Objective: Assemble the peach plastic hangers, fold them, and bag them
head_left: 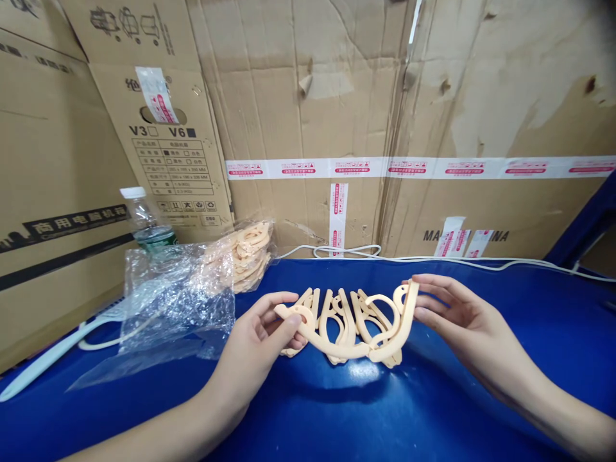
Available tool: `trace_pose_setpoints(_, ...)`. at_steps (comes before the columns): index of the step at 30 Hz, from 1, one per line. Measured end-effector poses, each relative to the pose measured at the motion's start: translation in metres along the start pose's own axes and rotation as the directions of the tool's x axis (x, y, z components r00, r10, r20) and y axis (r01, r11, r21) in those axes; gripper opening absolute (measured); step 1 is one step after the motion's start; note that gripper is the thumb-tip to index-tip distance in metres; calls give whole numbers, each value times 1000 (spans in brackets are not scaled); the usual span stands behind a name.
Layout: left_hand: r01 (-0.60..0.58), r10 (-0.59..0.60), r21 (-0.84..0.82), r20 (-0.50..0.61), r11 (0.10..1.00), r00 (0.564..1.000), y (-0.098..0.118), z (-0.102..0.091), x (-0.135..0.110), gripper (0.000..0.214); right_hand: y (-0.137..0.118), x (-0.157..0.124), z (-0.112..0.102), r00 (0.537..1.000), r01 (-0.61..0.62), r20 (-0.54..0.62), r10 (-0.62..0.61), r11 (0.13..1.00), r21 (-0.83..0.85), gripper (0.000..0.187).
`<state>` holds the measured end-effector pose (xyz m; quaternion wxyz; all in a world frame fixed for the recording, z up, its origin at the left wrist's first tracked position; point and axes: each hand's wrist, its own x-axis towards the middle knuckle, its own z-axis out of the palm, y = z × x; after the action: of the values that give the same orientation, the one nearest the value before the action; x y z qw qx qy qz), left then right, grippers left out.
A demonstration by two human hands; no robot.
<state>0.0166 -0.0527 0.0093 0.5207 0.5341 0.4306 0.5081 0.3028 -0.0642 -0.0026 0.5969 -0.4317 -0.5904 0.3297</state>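
A cream plastic folding hanger (353,327) is held just above the blue table (337,410), bent into a shallow V. My left hand (262,343) pinches its left end between thumb and fingers. My right hand (447,308) holds the right end, thumb and fingertips pressed on the hooked tip. The hanger's middle loops hang down between both hands.
A clear plastic bag (178,301) lies at the left, with more cream hangers (248,253) inside its far end. A water bottle (147,221) stands behind it. Cardboard boxes (337,115) wall off the back. A white cable (433,260) runs along the table's rear.
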Motion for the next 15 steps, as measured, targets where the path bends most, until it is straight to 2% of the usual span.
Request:
trace_pose_setpoints(3, 5, -5, -17, -13, 1000, 1000, 1, 2, -3, 43, -5, -7, 6, 999, -32, 38, 30, 998, 54, 30)
trace_pose_setpoints(5, 5, -5, 3, -12, 1000, 1000, -1, 4, -5, 41, -10, -11, 10, 984, -89, 160, 82, 995, 37, 24)
trace_pose_setpoints(8, 2, -1, 25, -8, 1000, 1000, -4, 7, -6, 38, -16, -19, 16, 920, -139, 363, 150, 989, -57, 21)
trace_pose_setpoints(11, -11, 11, 40, 6, 999, 1000, -7, 10, -9, 37, -18, -26, 18, 868, -108, 475, 147, 988, -109, 16)
trace_pose_setpoints(15, -38, 36, 41, 64, 998, 997, -10, 12, -12, 35, -16, -36, 16, 835, -5, 546, 64, 994, -109, 33)
